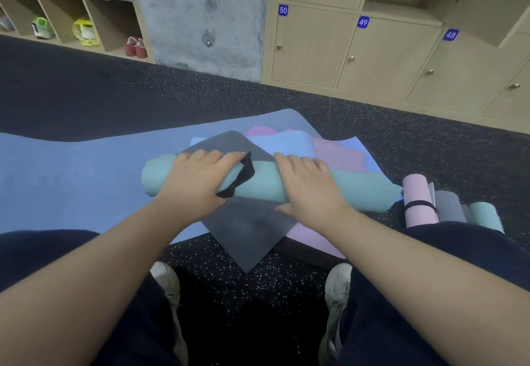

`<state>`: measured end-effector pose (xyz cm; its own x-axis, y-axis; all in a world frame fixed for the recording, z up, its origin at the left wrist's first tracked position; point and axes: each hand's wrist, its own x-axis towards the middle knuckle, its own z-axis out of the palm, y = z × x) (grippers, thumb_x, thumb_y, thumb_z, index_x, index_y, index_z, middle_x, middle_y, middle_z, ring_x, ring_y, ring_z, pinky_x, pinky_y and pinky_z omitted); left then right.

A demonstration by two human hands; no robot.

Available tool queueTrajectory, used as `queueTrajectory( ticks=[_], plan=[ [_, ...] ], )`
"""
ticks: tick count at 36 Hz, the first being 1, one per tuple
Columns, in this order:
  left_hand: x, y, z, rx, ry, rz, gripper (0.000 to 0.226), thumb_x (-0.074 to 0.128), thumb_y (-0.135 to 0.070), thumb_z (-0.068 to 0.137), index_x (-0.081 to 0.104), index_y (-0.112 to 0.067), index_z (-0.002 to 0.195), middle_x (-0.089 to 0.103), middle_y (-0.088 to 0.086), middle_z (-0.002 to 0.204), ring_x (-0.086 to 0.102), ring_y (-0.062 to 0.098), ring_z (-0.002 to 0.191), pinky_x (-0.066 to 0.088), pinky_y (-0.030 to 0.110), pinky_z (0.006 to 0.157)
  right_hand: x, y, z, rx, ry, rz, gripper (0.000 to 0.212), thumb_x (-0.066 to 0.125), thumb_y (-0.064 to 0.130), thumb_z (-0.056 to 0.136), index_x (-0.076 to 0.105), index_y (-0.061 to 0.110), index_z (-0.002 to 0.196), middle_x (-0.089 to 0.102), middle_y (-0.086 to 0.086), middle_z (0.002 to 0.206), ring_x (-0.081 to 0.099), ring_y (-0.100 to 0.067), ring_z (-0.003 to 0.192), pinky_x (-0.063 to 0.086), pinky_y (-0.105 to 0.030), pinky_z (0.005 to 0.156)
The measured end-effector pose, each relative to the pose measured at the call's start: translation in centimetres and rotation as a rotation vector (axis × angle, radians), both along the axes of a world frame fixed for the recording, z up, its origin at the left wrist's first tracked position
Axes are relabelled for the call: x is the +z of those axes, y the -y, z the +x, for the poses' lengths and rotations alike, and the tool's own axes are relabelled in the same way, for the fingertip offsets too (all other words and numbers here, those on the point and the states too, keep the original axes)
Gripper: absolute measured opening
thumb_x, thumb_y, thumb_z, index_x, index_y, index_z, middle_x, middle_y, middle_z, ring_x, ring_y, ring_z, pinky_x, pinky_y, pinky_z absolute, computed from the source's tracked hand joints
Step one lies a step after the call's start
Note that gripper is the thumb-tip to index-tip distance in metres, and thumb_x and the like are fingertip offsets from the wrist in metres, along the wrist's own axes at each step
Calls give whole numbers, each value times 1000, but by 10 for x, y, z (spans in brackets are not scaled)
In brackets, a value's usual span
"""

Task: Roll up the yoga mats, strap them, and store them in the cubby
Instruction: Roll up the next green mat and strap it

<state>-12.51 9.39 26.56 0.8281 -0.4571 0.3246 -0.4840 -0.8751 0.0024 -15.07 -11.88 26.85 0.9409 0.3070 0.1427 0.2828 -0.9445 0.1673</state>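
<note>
Left hand [195, 182] fingers curled over rolled teal mat [266, 183] and black strap [239, 178], right hand [308, 188] gripping the roll, shoes [136, 47] in open cubby [113, 26]

A rolled mat [266, 183] lies crosswise on a stack of flat mats [246, 228] spread over the floor [200, 90]. The left hand [195, 182] rests on its left half, the right hand [308, 185] on its middle — a strap [239, 178] sits between them. To the right, beside the stack, strapped rolls [421, 205] lie together. Behind stand lockers [358, 50] at right, a shoe shelf [71, 16] at left — a pillar [200, 13] between.
</note>
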Motion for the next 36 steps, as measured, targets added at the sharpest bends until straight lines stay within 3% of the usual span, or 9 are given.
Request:
queueTrajectory(
  ticks=[4,8,11,17,20,26,30,33,36],
  plan=[
    [0,-12,5,49,22,-48,63,70,-27,78,48,-28,137,61,0,116,54,31,108,36,42,91,5,14,4,-93,-36,-53,82,71,31,80,24,16,145,45,-3,131,44,-28,122,19,-46,112],
    [-11,-13,5,-18,61,-93,69,84,-31,65,56,-17,126,60,3,119,50,29,111,35,54,97,11,19,3,-83,-7,-50,56,65,29,81,37,15,128,50,-3,117,47,-27,105,28,-37,81],
    [-13,-3,-3,-78,77,-173,66,61,-54,76,55,-15,128,55,4,123,38,21,113,29,56,101,10,16,-1,-65,-28,-32,53,65,36,81,38,15,122,50,-3,112,46,-27,101,25,-36,75],
    [-5,10,-6,-220,159,-288,36,47,-36,87,65,-29,117,50,3,83,41,22,77,37,35,66,10,6,-7,-48,-40,36,47,62,38,80,38,15,114,48,-1,101,36,-24,86,27,-35,71],
    [-6,13,-12,-224,50,-351,37,39,-30,91,66,-26,116,50,6,81,51,27,66,48,40,57,10,5,-8,-65,-62,61,46,62,37,80,38,16,113,39,1,93,34,-23,84,27,-35,70],
    [5,14,-18,-139,-28,-298,38,42,-3,90,66,-12,117,56,16,95,52,28,76,38,31,65,8,6,-10,-120,-116,120,43,60,39,82,38,15,111,38,1,93,36,-24,83,29,-35,69],
    [-2,18,-25,-262,-32,-444,39,39,-7,84,56,-27,114,42,-7,93,47,15,80,37,21,70,8,7,-12,-107,-118,118,46,61,42,83,38,15,114,42,0,98,36,-23,86,29,-35,70],
    [2,20,-26,-265,-35,-540,38,51,-5,83,62,-17,118,40,-9,105,45,9,92,32,7,86,7,8,-13,-74,-99,99,46,62,41,84,38,16,115,47,-1,106,43,-25,95,28,-35,72],
    [5,12,-20,-116,74,-476,51,70,-19,78,56,-16,127,37,2,130,38,23,120,24,27,108,8,11,-12,-74,-61,97,45,62,38,83,39,16,115,44,0,103,38,-23,91,26,-35,72]
  ],
)
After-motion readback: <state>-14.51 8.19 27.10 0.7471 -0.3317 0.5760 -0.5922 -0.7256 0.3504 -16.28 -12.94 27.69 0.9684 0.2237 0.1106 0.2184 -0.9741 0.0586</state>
